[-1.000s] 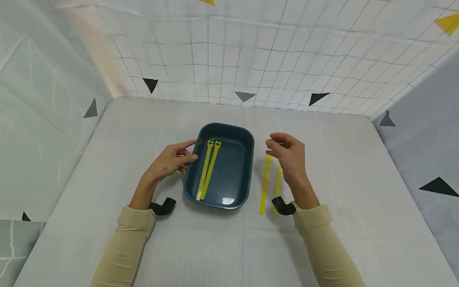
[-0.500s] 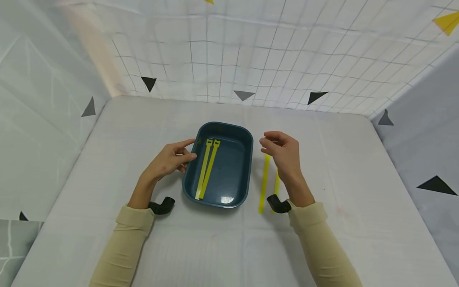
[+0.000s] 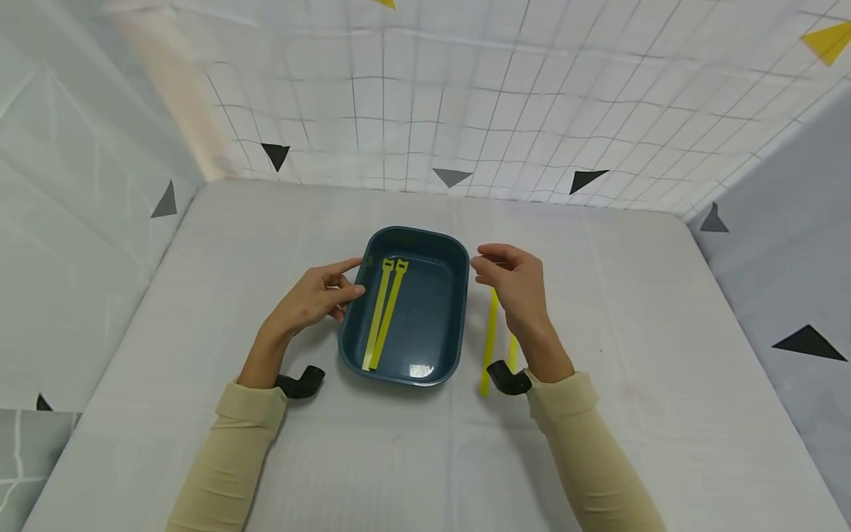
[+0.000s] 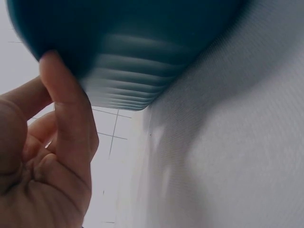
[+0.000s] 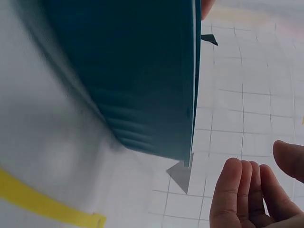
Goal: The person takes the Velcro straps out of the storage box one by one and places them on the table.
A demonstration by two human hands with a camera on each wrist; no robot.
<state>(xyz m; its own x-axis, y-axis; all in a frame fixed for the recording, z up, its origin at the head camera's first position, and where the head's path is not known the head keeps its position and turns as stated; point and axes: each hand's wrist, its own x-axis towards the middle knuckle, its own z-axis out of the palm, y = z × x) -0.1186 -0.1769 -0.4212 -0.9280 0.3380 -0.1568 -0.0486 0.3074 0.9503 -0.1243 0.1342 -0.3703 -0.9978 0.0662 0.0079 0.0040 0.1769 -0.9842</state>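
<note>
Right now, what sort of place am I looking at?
Probably a makeshift, screened-off work area: there's a white-covered table, a grid-lined backdrop hanging behind it, and a dark triangle, one of several scattered around.

Head view: right hand point(image 3: 517, 287) hides the top of the nearer yellow strip point(image 3: 490, 340); the other strip point(image 3: 513, 355) shows only a short middle piece, rest behind wrist and black wrist mount point(image 3: 508, 377). Both sleeves run off the bottom edge. Dark speck point(image 3: 600, 351) on the counter point(image 3: 399, 465), too small to ID. Left wrist view: tray point(image 4: 142, 42) cropped at top, left hand point(image 4: 54, 147) cropped left and bottom. Right wrist view: tray cropped at top, one strip at left, can't tell which.
</note>
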